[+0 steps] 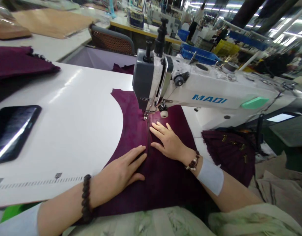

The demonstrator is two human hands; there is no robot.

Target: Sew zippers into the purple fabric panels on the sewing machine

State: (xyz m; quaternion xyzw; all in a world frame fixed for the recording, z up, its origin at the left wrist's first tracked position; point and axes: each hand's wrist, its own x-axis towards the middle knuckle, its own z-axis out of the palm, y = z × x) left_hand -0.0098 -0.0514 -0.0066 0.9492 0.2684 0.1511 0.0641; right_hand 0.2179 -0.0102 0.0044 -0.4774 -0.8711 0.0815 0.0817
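A dark purple fabric panel [165, 183] lies flat on the white table under the sewing machine [180, 85]. A narrow dark zipper strip [148, 134] runs down the panel from the presser foot [146, 116]. My left hand [123, 167] rests flat on the panel, left of the strip's lower end, its fingers stretched out. To the right of the strip, my right hand [167, 139] presses flat on the cloth with fingers spread, its tips close to the presser foot. Neither hand grips anything.
A dark phone or tablet [14, 131] lies on the table at left. Behind it is more purple cloth [20, 62]. Right of the machine bed sit purple pieces with metal zipper pulls [231, 150]. A chair [112, 39] stands behind the table.
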